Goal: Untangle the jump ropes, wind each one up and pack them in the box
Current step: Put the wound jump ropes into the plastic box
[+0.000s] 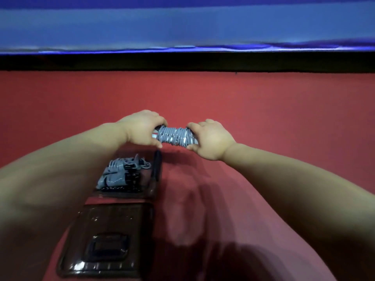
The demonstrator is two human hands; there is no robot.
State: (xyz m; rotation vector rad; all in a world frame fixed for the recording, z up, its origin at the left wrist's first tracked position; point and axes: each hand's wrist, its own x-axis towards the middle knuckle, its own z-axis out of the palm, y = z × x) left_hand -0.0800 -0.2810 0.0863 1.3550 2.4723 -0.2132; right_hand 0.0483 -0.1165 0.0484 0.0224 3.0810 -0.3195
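While raised over red surface [263, 110], gripping wound grey jump rope [175, 137] | left hand [141, 128] fingers curled round one end | right hand [210, 139] likewise | more wound ropes [118, 174] lying in dark box [156, 169]

Red surface [263, 102] ends at black strip [182, 61] below blue sheeting [182, 27].

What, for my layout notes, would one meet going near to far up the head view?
Dark lid → box holding wound ropes → grey rope bundle gripped by left hand and right hand → red surface → black strip → blue band.
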